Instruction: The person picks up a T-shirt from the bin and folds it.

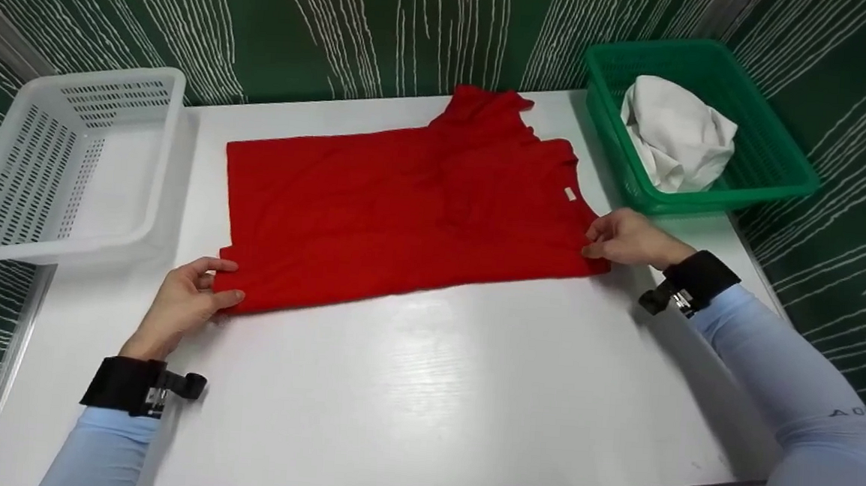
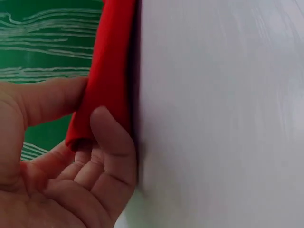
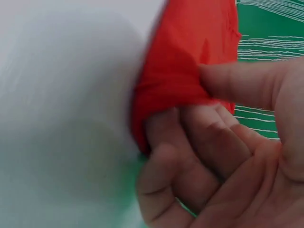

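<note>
A red T-shirt [image 1: 398, 203] lies flat and sideways across the white table, its hem to the left and its collar, with a small white label [image 1: 570, 194], to the right. One side is folded over toward the middle; a sleeve [image 1: 486, 107] sticks out at the far side. My left hand [image 1: 187, 299] pinches the near hem corner, where the left wrist view shows layered cloth [image 2: 109, 61] between thumb and fingers. At the shoulder end, my right hand [image 1: 632, 239] grips the near corner, thumb on top and fingertips tucked under the cloth [image 3: 185, 57].
A white plastic basket [image 1: 162, 181] stands at the table's left. At the back right, a green basket [image 1: 751, 198] holds a bunched white cloth [image 1: 676, 138]. Dark green walls with white streaks [image 1: 453, 34] enclose the back and sides. The white table [image 1: 424, 393] extends in front of the shirt.
</note>
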